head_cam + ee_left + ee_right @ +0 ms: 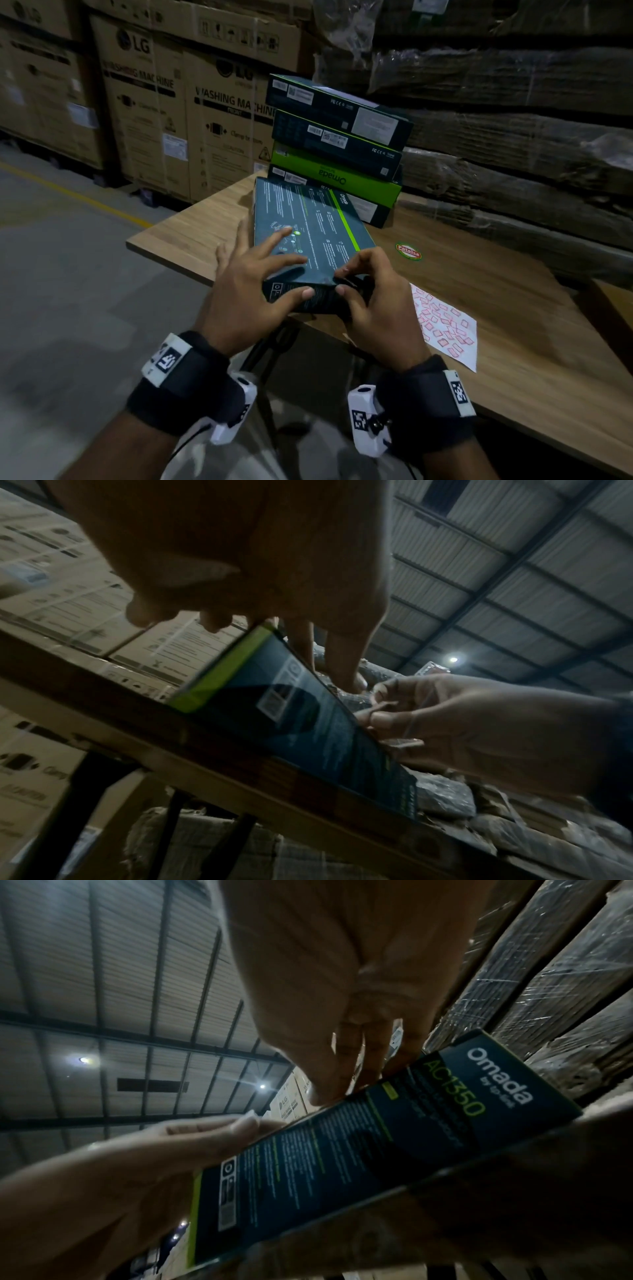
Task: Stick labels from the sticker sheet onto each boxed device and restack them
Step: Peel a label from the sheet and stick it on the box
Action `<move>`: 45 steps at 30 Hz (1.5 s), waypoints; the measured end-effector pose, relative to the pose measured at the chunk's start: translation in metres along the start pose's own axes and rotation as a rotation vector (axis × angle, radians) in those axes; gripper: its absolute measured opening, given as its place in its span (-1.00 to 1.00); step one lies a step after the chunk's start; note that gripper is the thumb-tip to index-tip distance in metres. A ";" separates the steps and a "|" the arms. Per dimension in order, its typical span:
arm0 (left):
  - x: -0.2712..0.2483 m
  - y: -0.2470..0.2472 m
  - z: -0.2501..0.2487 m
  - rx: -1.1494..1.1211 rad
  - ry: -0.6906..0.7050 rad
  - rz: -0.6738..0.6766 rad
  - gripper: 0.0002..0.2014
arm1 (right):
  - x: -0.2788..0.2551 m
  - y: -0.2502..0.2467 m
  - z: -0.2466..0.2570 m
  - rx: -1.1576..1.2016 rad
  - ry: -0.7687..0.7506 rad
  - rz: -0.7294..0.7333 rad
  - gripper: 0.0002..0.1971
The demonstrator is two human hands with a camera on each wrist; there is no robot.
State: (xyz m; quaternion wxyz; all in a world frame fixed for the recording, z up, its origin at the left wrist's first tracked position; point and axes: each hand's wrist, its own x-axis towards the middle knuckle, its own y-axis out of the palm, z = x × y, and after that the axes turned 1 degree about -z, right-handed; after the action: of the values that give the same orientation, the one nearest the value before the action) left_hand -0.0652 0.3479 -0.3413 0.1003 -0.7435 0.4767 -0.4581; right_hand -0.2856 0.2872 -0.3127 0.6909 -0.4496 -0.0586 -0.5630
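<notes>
A dark Omada box (308, 219) with a green stripe lies flat on the wooden table (191, 226), its near end over the front edge. My left hand (291, 263) rests on its top with fingers spread straight and the thumb against the near side face. My right hand (344, 281) pinches the box's near top edge, fingers curled on top and thumb on the side face (308, 723). I cannot tell if a label is under the fingers. The sticker sheet (445, 329) of red labels lies right of that hand. Several boxed devices (335, 144) are stacked behind.
A round red-and-green sticker (408, 251) sits on the table right of the box. LG washing machine cartons (144, 102) stand at the back left across a grey floor (68, 274). Wrapped cardboard stacks (513, 102) wall the table's right side.
</notes>
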 end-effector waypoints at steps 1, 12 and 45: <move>0.002 0.005 -0.005 0.010 0.027 -0.010 -0.50 | 0.000 0.001 -0.001 0.015 -0.004 -0.022 -0.63; 0.007 0.021 0.000 0.025 0.085 -0.052 -0.60 | -0.007 0.014 -0.012 0.007 -0.037 -0.180 -0.56; 0.003 -0.026 0.038 -0.393 -0.013 0.124 -0.52 | -0.016 -0.036 -0.057 0.012 0.109 -0.264 -0.56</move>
State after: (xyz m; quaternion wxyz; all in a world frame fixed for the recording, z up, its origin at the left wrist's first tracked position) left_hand -0.0199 0.3482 -0.3457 -0.0152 -0.7209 0.6012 -0.3444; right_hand -0.3451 0.2613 -0.3357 0.6156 -0.4027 -0.0830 -0.6723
